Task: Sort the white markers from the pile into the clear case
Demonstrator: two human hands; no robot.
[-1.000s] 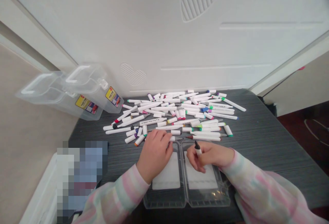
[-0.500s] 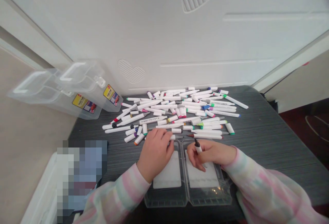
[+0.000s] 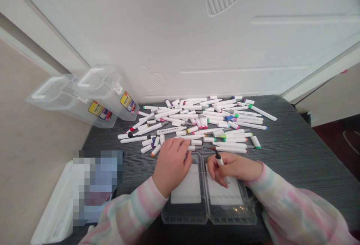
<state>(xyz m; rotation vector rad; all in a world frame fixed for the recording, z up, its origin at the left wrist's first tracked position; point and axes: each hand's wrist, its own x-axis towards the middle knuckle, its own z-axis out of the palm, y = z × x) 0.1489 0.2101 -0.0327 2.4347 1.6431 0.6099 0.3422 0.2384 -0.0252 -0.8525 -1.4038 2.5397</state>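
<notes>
Little has changed, so work stands no further: the right hand (image 3: 234,167) still pinches a black-tipped marker (image 3: 220,161) over the clear case (image 3: 233,220); leftward, the left hand (image 3: 171,164) (whether closed, I can't tell) is by loose markers (image 3: 171,130).

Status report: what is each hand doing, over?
Right hand holding dark-tipped marker above open case. Left hand at near edge of loose markers, partly hiding case.

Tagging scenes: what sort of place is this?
Probably a room in a home: a dark tabletop against a white panel with embossed striped hearts, strewn with white markers.
</notes>
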